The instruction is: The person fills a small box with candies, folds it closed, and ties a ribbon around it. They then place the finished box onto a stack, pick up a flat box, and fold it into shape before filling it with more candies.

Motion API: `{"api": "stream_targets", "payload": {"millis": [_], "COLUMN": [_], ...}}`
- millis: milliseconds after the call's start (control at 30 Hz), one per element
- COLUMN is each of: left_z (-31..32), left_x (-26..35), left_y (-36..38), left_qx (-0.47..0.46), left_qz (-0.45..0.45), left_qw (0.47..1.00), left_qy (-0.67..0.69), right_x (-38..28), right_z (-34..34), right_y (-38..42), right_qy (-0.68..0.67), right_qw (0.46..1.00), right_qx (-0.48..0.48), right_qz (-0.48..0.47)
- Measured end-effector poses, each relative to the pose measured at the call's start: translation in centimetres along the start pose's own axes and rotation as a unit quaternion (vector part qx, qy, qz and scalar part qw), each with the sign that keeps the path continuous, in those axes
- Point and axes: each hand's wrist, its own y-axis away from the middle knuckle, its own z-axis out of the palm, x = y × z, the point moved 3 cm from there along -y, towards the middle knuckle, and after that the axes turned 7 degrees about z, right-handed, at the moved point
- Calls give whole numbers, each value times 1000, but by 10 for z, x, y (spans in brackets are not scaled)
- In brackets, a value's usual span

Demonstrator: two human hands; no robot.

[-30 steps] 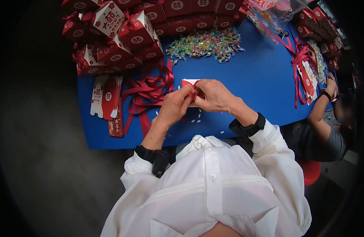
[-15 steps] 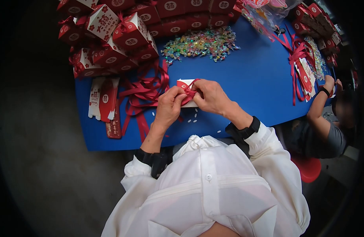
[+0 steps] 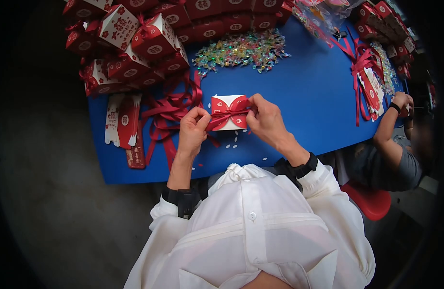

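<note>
A small red and white gift box sits on the blue table in front of me. Across its top runs a dark red ribbon, crossed or knotted at the middle. My left hand pinches the ribbon at the box's left side. At the right side, my right hand has its fingers closed on the ribbon's other end, close to the box edge. The ribbon looks drawn out sideways between both hands.
Stacked red and white boxes stand at the back left. Wrapped candies lie in a heap behind the box. Loose ribbons and flat box blanks are on the left. A co-worker's arm is at the right.
My hands have moved apart, left and right, pulling the ribbon ends outward. The top of the box and the ribbon's crossing now show between them.
</note>
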Motion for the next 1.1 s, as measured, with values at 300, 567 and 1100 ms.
{"api": "stream_targets", "payload": {"millis": [300, 567, 1100], "left_z": [-15, -16, -14], "left_x": [-16, -24, -11], "left_y": [2, 4, -1], "left_qx": [-27, -7, -137], "left_qz": [-64, -75, 52], "left_qw": [987, 985, 968], "left_qy": [143, 152, -206], "right_x": [10, 37, 27], "right_z": [-3, 0, 13], "right_y": [-1, -4, -20], "right_qy": [-83, -115, -143], "right_qw": [992, 972, 944], "right_qx": [-40, -138, -282], "right_qz": [90, 152, 99]}}
